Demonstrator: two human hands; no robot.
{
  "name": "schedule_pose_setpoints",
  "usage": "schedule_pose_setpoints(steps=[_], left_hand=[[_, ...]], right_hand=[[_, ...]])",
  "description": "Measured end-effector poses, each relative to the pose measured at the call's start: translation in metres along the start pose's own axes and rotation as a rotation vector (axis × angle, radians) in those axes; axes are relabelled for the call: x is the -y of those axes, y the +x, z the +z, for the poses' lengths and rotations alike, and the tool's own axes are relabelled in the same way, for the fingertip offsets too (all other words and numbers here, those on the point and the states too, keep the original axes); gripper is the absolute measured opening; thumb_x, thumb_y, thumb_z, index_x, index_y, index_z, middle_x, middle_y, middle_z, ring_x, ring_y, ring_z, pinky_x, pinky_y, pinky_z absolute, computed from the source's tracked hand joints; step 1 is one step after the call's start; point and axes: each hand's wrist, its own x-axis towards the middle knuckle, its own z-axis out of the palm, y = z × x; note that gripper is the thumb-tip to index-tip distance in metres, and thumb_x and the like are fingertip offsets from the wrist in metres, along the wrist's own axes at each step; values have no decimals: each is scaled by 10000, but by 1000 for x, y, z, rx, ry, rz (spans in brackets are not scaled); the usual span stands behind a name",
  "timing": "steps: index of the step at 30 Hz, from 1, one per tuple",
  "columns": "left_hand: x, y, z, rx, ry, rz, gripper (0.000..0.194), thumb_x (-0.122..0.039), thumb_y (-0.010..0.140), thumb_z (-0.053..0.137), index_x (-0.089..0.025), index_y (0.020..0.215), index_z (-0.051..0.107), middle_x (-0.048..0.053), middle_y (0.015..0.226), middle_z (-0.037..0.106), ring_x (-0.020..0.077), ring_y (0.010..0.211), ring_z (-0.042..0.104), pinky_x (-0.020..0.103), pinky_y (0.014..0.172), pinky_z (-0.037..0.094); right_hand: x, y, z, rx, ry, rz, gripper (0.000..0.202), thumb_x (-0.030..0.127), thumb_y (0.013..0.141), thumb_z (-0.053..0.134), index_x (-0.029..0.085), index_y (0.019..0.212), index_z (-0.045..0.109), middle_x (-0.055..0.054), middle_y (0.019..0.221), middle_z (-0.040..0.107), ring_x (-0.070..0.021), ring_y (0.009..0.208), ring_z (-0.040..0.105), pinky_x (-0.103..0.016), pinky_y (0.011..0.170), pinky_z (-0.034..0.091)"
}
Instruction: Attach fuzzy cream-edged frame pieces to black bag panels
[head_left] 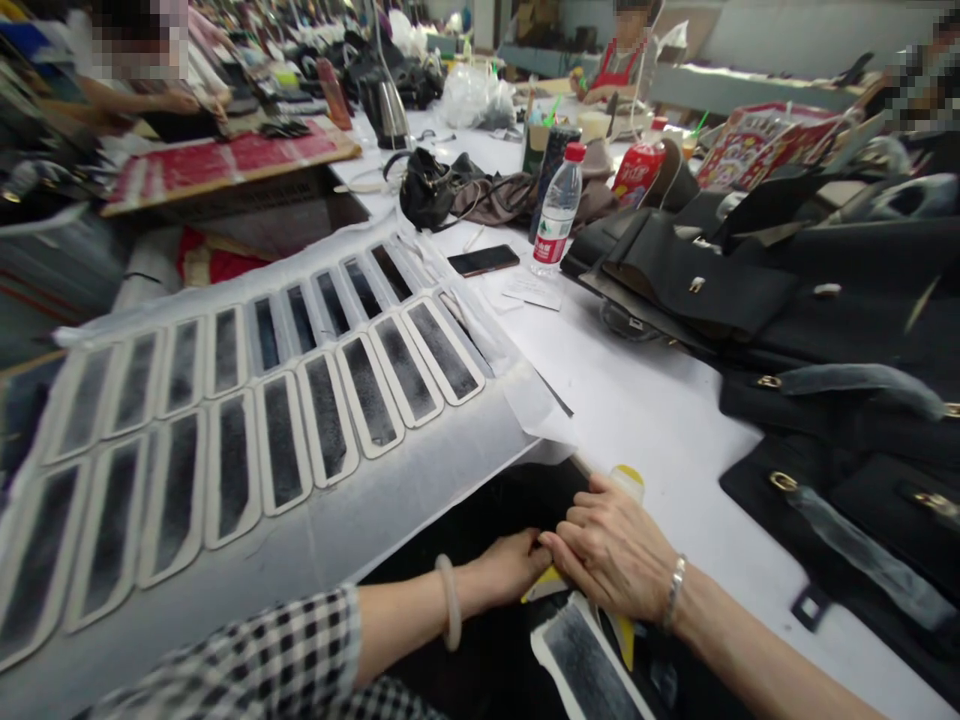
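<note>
Head view shows many pale-rimmed strips (283, 455) in two rows on a gray sheet (315, 555), and these look done. Some dark strips (331, 300) in the back row seem to have no pale rim, so maybe they are left to do. One loose strip (592, 665) is just below the right hand (619, 545), and it looks like the one in work. The left hand (510, 568) and right hand meet over a yellow thing (547, 583). Their fingers are bent, but I cannot tell what they grip. The hands hide much of the yellow thing, and the bottom edge cuts off the loose strip.
</note>
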Motion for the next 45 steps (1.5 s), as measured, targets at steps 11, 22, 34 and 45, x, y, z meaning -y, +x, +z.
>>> schedule_pose_setpoints(steps=[11,22,34,45], left_hand=[[-37,-77,-11,15,449,359,378,-368,1024,325,-162,856,594,-11,724,582,124,634,516,246,646,410],[-35,-72,-6,86,1229,447,427,-266,1029,163,-123,1051,564,126,958,679,250,754,656,339,632,471],[-35,-68,-7,1,965,469,400,-358,1037,201,-179,980,554,85,924,683,216,810,660,324,758,530],[-37,-60,-12,208,529,404,373,-383,998,342,-155,1019,636,108,1076,699,269,1079,623,481,1137,296]], right_hand=[[4,-4,6,-45,-7,73,466,299,1041,307,216,641,533,0,601,586,-160,591,442,-403,716,209],[11,-12,9,-93,-13,170,475,301,1036,327,215,622,544,-12,567,578,-172,578,475,-391,692,200],[24,-21,10,-145,-9,286,486,294,1038,338,217,612,557,-9,562,584,-171,574,498,-383,709,210],[45,-35,17,-146,18,483,528,322,1052,291,221,619,577,-13,582,626,-185,577,550,-375,695,216]])
